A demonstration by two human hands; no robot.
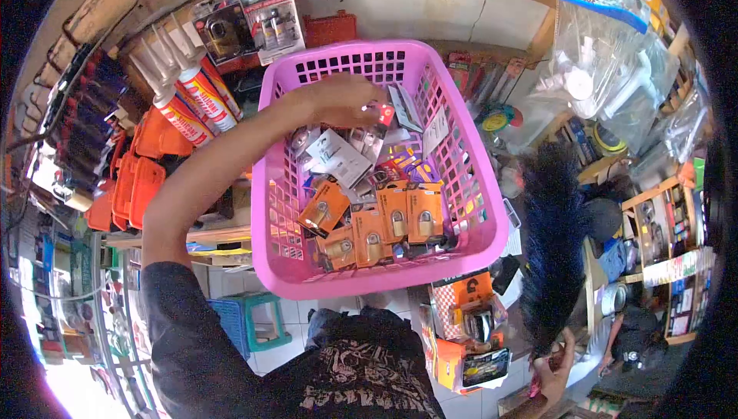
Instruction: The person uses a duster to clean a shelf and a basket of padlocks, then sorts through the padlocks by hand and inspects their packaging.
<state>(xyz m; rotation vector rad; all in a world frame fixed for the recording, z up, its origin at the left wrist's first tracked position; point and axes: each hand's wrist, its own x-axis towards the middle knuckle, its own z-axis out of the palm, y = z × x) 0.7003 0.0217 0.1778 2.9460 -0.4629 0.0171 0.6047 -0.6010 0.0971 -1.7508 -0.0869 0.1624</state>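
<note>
My left hand point(350, 101) reaches into the far part of a pink plastic basket point(296, 287). Its fingers are closed on a small package with a red-and-white corner point(384, 114); the rest of it is hidden. Below the hand lie a white package point(338, 157) and several padlocks on orange cards point(369, 238), heaped toward the basket's near side. Down at the lower right, my right hand point(555, 369) grips the handle of a dark feather duster point(552, 242), whose feathers point upward beside the basket.
Sealant tubes point(201, 96) and orange cases point(142, 181) stand left of the basket. Clear plastic bags point(607, 73) hang at the upper right. Orange boxes point(469, 334) sit below the basket, and a green stool point(265, 323) stands on the floor. Another person point(638, 342) is at the right.
</note>
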